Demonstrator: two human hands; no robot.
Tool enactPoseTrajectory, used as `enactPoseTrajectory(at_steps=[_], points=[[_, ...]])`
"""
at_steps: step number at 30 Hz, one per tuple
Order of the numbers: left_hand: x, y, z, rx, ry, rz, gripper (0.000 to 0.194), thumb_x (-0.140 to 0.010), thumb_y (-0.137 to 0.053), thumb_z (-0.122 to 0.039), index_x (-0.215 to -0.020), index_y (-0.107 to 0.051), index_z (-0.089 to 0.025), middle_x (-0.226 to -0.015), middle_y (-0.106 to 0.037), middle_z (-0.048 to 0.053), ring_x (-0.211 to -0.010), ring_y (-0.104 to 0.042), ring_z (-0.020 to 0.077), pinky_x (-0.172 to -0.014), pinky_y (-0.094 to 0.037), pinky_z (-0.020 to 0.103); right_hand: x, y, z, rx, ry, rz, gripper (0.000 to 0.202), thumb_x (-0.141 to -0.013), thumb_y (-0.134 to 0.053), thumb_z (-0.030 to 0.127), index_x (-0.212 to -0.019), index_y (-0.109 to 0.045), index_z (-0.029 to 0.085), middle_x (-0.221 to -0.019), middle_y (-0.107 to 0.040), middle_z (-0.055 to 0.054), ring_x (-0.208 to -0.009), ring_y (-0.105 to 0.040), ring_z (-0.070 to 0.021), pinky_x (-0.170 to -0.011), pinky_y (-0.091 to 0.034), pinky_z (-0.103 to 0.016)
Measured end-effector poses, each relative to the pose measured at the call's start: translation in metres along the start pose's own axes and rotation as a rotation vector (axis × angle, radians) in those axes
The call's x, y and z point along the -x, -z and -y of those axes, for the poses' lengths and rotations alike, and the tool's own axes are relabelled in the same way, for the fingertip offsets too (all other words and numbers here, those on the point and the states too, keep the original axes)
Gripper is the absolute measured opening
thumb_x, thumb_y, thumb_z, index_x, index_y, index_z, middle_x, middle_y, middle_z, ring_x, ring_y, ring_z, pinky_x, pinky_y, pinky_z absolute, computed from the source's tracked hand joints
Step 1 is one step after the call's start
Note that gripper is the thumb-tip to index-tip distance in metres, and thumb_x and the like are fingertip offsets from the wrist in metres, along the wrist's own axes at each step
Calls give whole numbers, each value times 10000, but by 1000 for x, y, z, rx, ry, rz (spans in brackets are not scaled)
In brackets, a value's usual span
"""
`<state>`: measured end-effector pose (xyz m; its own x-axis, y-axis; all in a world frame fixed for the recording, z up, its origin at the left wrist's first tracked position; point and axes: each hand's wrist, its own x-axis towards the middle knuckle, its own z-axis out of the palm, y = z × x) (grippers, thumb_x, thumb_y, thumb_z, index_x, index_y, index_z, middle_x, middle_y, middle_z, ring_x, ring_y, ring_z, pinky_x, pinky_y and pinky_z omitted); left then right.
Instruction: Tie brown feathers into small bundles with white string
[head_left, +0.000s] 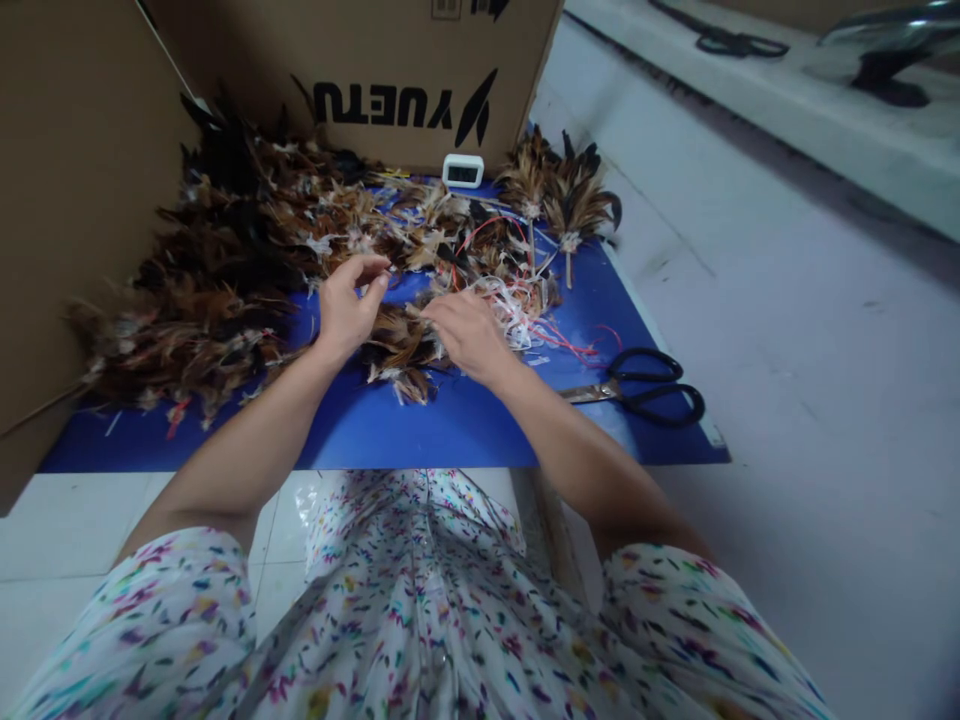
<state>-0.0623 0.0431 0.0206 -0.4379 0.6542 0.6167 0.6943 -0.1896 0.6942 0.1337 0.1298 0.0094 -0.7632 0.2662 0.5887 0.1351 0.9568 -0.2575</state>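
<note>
Two bare hands work over a blue mat (420, 430) strewn with brown feathers. The left hand (346, 305) is raised slightly, its fingers (373, 268) curled with thumb and forefinger drawn close together at the near edge of the feather pile (247, 250); whether anything is pinched between them cannot be told. The right hand (469, 330) lies palm down, fingers bent and pressed onto a feather bundle (397, 350) that sits on the mat between the two hands; its grip on the bundle is hidden beneath the hand. Just beyond the right hand lies a tangle of white and red strings (517, 305). Black scissors (649, 385) rest on the mat's right part, well apart from the hands, blades pointing left. Tied feather tufts (559, 195) stand near the far right corner. A small white clock (463, 170) sits against a cardboard box (390, 70) at the back; another cardboard wall (67, 200) borders the left side. A floral garment (420, 610) fills the foreground.
</note>
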Motion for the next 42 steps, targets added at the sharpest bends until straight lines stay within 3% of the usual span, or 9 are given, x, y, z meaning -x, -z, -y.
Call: enactPoseTrajectory(at_steps=[3, 7, 14, 19, 23, 26, 31, 35, 42], points=[[-1, 2, 0, -12, -11, -40, 202, -872, -638, -342, -983, -707, -188, -979, -750, 50, -902, -682, 165, -842, -534, 280, -1, -5, 6, 91, 5, 133, 340, -987, -445, 128, -1204, -690, 216, -1259, -668, -104, -1139, -535, -260, -969, -409, -430], [-2, 4, -3, -15, -12, -70, 184, -876, -641, -350, -937, -723, -197, -947, -744, 43, -891, -670, 165, -848, -526, 280, -4, -3, 8, 128, -6, 219, 282, -989, -466, 166, -1071, -733, 202, -1261, -653, -125, -1164, -514, -282, -966, -393, -448], [-4, 6, -5, 22, -14, -125, 201, -906, -617, -380, -910, -725, -210, -919, -733, 34, -898, -667, 170, -857, -516, 290, -3, 9, -1, -88, -66, 21, 226, -967, -492, 190, -975, -718, 196, -1096, -691, -116, -1060, -585, -244, -970, -438, -423], [-4, 5, -5, 135, 37, -110, 218, -913, -589, -380, -909, -711, -200, -751, -702, 5, -717, -656, 136, -755, -518, 267, -6, 13, -6, -419, -330, -142, 86, -861, -637, 249, -863, -702, 194, -888, -695, -47, -827, -617, -176, -807, -494, -344], [-2, 0, -10, 227, 85, -50, 196, -841, -642, -352, -928, -707, -189, -765, -715, 7, -704, -658, 135, -724, -519, 257, -9, 12, -6, -741, -572, -211, 171, -795, -692, 355, -847, -690, 192, -743, -673, 0, -674, -591, -131, -681, -495, -296], [1, -2, -18, 221, 96, 25, 194, -802, -660, -328, -922, -721, -187, -858, -743, 25, -760, -658, 144, -743, -516, 263, -9, 13, -5, -918, -668, -233, 287, -738, -746, 446, -867, -676, 198, -741, -702, -1, -640, -606, -120, -606, -498, -267], [9, -3, -35, 189, 93, 193, 211, -809, -657, -372, -855, -741, -183, -794, -733, 27, -673, -616, 134, -658, -480, 255, -9, 17, 1, -1013, -685, -220, 364, -706, -774, 506, -857, -643, 202, -829, -739, -31, -699, -658, -127, -584, -512, -249], [16, -5, -46, 161, 84, 342, 258, -827, -648, -429, -841, -741, -189, -675, -684, 17, -625, -594, 139, -584, -437, 247, -10, 17, 5, -1036, -664, -202, 433, -647, -810, 571, -839, -658, 214, -775, -689, -3, -728, -652, -139, -570, -509, -251], [23, -9, -51, 228, 145, 461, 333, -839, -651, -500, -838, -728, -175, -503, -552, -36, -457, -492, 102, -504, -379, 239, -11, 18, 11, -1076, -617, -221, 464, -576, -866, 585, -779, -677, 213, -778, -660, 14, -644, -551, -95, -559, -481, -242]])
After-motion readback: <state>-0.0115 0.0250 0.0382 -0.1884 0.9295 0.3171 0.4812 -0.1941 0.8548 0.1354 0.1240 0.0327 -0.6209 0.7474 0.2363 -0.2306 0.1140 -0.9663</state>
